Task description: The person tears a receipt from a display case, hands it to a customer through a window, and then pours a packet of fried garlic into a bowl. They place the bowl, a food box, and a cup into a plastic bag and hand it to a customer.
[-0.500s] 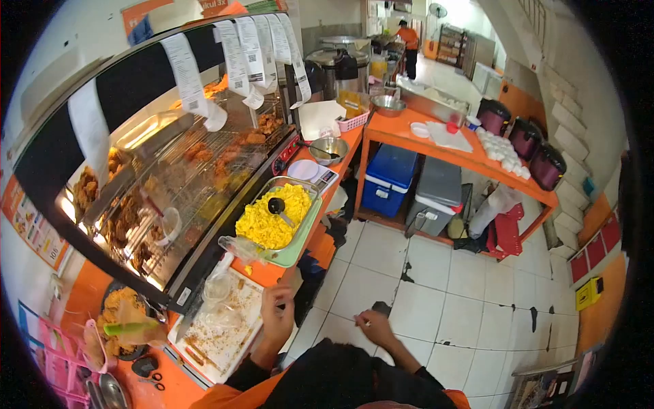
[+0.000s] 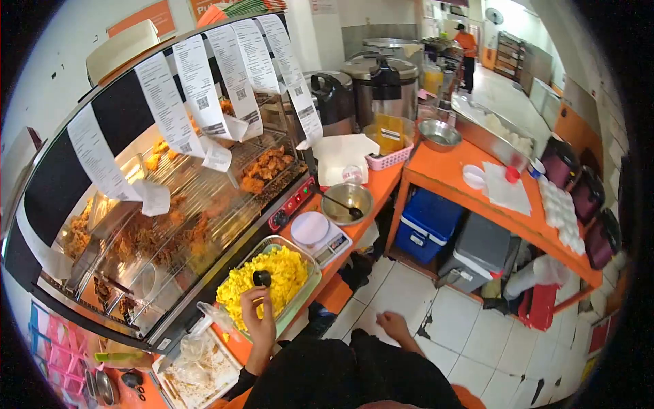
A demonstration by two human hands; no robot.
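My left hand (image 2: 257,322) reaches over a metal tray (image 2: 315,276) heaped with yellow food like scrambled egg (image 2: 286,269). Its fingers are closed at the handle of a black ladle (image 2: 261,278), whose small bowl shows just above the fingertips; the grip is partly hidden. Over the floor, away from the counter, my right hand (image 2: 394,324) hangs with curled fingers, and nothing shows in it. Left of my left hand, a crumb-strewn white tray (image 2: 225,371) holds crumpled clear plastic bags (image 2: 193,358).
A glass warmer (image 2: 225,266) with fried chicken and hanging receipts (image 2: 194,75) stands on the left. Beyond the egg tray are a kitchen scale (image 2: 330,245) and a metal bowl (image 2: 368,198). An orange table (image 2: 446,163) stands ahead; a person (image 2: 466,51) is far back.
My left hand has moved forward from beside the white tray to the ladle in the egg. My right hand stays low over the floor. The view has shifted.
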